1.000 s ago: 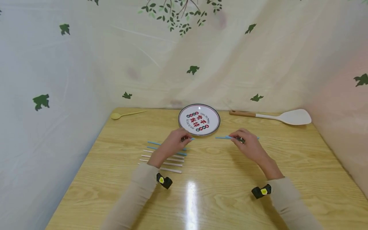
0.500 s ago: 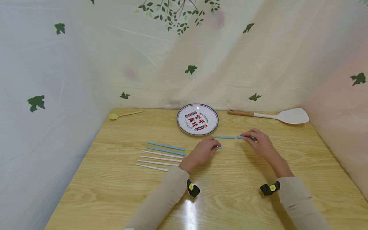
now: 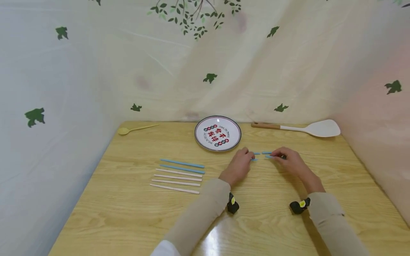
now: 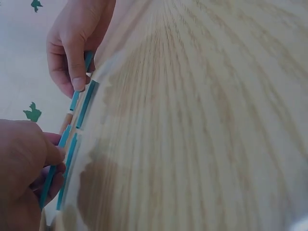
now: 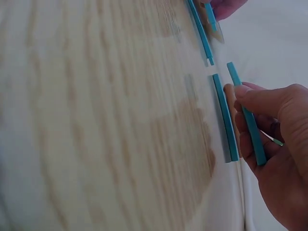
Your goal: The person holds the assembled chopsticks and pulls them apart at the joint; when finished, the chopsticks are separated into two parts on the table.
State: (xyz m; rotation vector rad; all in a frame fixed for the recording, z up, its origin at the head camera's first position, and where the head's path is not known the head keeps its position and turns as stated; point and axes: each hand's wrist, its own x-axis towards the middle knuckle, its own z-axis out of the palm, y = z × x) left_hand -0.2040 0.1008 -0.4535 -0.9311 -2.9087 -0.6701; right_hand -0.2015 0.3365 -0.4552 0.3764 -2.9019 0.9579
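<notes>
In the head view my left hand (image 3: 238,165) pinches a blue chopstick section (image 4: 54,166) just right of the plate (image 3: 217,133). Facing it, my right hand (image 3: 289,161) holds a second blue chopstick section (image 5: 248,120) between thumb and fingers. The held sections point toward each other with a gap between their ends. Beside them on the table lie two more sections, one near the right hand (image 5: 224,118) and one near the left (image 4: 67,171). These two are also apart, nearly in line; the one by the left hand has a thin peg at its end.
Two blue chopsticks (image 3: 182,163) and several pale ones (image 3: 176,183) lie in a row at left. A yellow spoon (image 3: 137,129) rests at the back left, and a white spatula (image 3: 321,128) with a wooden handle at the back right. Fabric walls (image 3: 179,89) border the table.
My left hand has moved right from over the chopstick row, carrying its blue section, and now faces the right hand. The right hand has shifted slightly right, still holding its section.
</notes>
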